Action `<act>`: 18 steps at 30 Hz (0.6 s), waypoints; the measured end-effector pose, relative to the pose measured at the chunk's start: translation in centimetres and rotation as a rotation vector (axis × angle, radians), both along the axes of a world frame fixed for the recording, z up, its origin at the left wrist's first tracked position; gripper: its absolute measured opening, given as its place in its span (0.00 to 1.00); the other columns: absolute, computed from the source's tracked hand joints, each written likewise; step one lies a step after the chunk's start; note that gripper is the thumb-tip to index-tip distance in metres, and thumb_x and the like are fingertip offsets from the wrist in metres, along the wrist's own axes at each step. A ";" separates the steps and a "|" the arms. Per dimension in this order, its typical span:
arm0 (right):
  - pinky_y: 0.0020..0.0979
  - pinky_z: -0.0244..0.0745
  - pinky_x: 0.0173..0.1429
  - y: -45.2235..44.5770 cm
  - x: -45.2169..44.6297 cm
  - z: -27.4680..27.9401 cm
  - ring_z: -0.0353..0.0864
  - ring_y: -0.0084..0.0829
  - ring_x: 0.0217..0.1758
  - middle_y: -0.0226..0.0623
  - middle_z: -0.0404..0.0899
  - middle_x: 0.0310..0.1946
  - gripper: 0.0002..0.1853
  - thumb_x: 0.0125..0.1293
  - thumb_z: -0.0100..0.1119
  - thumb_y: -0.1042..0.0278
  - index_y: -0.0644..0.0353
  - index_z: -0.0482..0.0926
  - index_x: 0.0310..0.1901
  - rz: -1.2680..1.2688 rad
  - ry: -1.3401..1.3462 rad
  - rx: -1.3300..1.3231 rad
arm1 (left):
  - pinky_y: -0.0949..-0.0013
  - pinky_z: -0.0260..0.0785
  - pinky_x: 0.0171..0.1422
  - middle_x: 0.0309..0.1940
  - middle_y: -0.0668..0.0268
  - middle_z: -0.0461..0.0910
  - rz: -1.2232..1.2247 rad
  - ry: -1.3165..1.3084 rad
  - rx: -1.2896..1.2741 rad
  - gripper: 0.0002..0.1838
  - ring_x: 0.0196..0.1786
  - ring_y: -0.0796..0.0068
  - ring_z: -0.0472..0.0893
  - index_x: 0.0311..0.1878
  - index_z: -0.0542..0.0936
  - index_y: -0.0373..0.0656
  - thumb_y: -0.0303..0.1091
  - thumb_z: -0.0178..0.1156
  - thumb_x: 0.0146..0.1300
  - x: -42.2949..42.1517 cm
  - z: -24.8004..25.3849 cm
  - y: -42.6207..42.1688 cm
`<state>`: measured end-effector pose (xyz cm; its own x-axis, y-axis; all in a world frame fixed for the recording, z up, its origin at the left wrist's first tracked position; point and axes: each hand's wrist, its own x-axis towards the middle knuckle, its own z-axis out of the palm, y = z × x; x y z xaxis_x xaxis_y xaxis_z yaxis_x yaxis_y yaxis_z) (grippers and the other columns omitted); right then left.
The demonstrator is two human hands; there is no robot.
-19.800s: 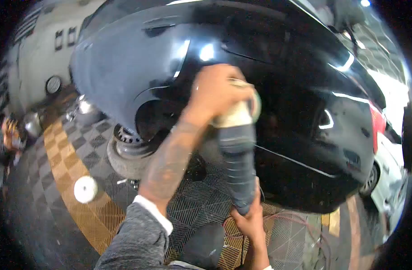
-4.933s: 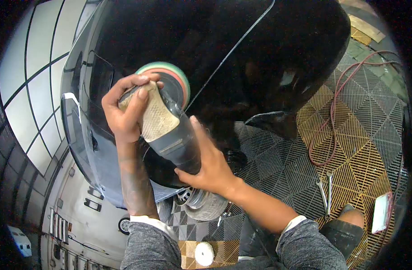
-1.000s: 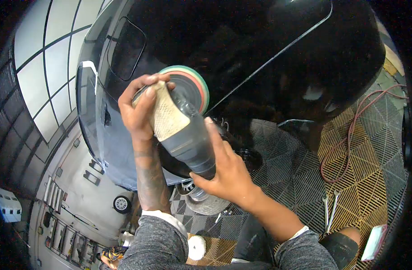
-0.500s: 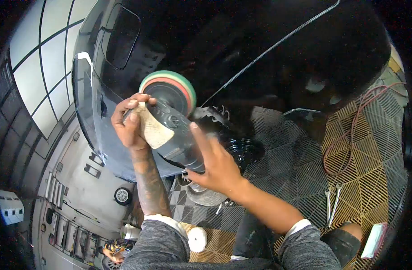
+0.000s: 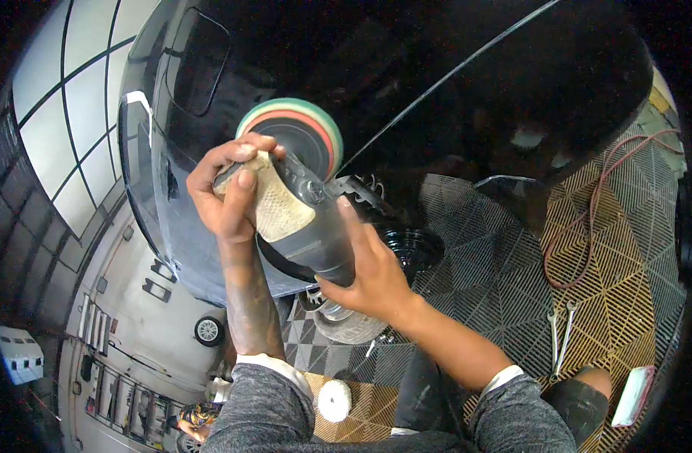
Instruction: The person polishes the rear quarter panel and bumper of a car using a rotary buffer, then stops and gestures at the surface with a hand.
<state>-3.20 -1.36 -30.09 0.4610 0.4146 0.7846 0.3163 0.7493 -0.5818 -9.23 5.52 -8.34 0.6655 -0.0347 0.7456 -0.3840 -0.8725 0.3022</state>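
Note:
Both hands hold a dark polisher (image 5: 304, 253) with a worn, cream-coloured cover on its head. My left hand (image 5: 223, 189) is wrapped round the head end, fingertips over the front and thumb on the cover. Around the rear body, my right hand (image 5: 376, 275) grips from the side with its index finger stretched along the casing. The round foam pad (image 5: 327, 124), ringed in green and orange-red, faces the glossy black car panel (image 5: 429, 128). Whether it touches the paint I cannot tell. The pad's lower part is hidden by the polisher and my left fingers.
Below the panel are a dark wheel hub (image 5: 414, 253) and a tyre (image 5: 349, 328). Two wrenches (image 5: 561, 340), a red hose (image 5: 591, 226) and a white round pad (image 5: 334, 400) lie on the tiled floor. Another person (image 5: 198, 417) is at lower left.
The polisher and both hands have moved slightly up and to the right across the panel. My grip looks the same. The camera view has shifted a little.

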 end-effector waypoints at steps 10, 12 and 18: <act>0.50 0.81 0.50 1.2 -0.4 -0.1 0.80 0.57 0.43 0.53 0.71 0.45 0.64 0.51 0.77 0.59 0.56 0.42 0.83 -0.036 0.074 0.128 | 0.54 0.81 0.57 0.46 0.43 0.86 0.026 0.102 0.052 0.14 0.47 0.53 0.87 0.50 0.83 0.31 0.28 0.66 0.62 1.7 0.8 -1.7; 0.50 0.81 0.49 1.0 -0.2 0.0 0.80 0.57 0.43 0.54 0.72 0.45 0.64 0.51 0.77 0.59 0.58 0.42 0.83 -0.064 0.098 0.132 | 0.55 0.81 0.57 0.46 0.44 0.86 0.006 0.121 0.070 0.14 0.47 0.54 0.87 0.50 0.83 0.31 0.27 0.65 0.62 2.9 0.8 -2.3; 0.49 0.81 0.48 0.7 1.1 0.2 0.79 0.57 0.43 0.54 0.72 0.46 0.64 0.50 0.79 0.60 0.64 0.44 0.82 -0.184 0.138 0.203 | 0.55 0.81 0.57 0.44 0.45 0.87 -0.057 0.155 0.101 0.12 0.47 0.56 0.87 0.48 0.84 0.31 0.25 0.65 0.61 5.8 0.9 -3.6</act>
<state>-2.07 -0.69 -29.86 0.6220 0.1560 0.7674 0.3854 0.7921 -0.4734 -3.46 1.95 -7.40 0.7673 -0.1451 0.6247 -0.3890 -0.8797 0.2735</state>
